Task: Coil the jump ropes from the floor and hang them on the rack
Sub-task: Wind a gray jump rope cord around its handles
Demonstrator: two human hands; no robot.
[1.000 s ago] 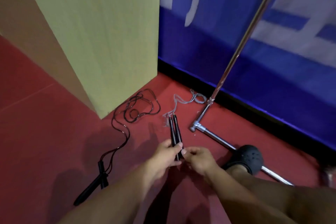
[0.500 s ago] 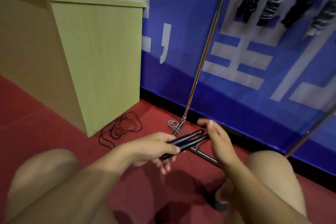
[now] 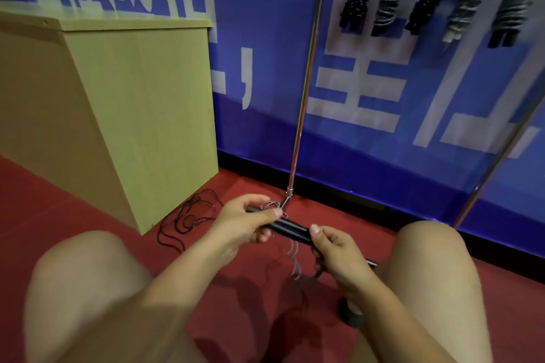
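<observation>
My left hand [image 3: 246, 222] grips one end of a pair of black jump rope handles [image 3: 290, 228] held side by side, level above the floor. My right hand [image 3: 334, 250] pinches their other end. The handles' thin grey cord [image 3: 295, 259] hangs in loops below them. A second jump rope with a black cord [image 3: 188, 219] lies tangled on the red floor by the wooden box. The rack's chrome upright [image 3: 306, 85] rises just beyond my hands. Several coiled ropes [image 3: 389, 0] hang from the rack at the top right.
A tall light wooden box [image 3: 132, 115] stands at the left against a blue banner wall [image 3: 383, 97]. The rack's second leg [image 3: 498, 162] slants at the right. My bare knees [image 3: 97, 280] flank my hands, and a dark shoe [image 3: 351, 314] rests on the floor.
I have risen from bending over the floor, lifting the paired handles with me. The handles turned from upright to level, and my right hand moved from beside them to gripping their end.
</observation>
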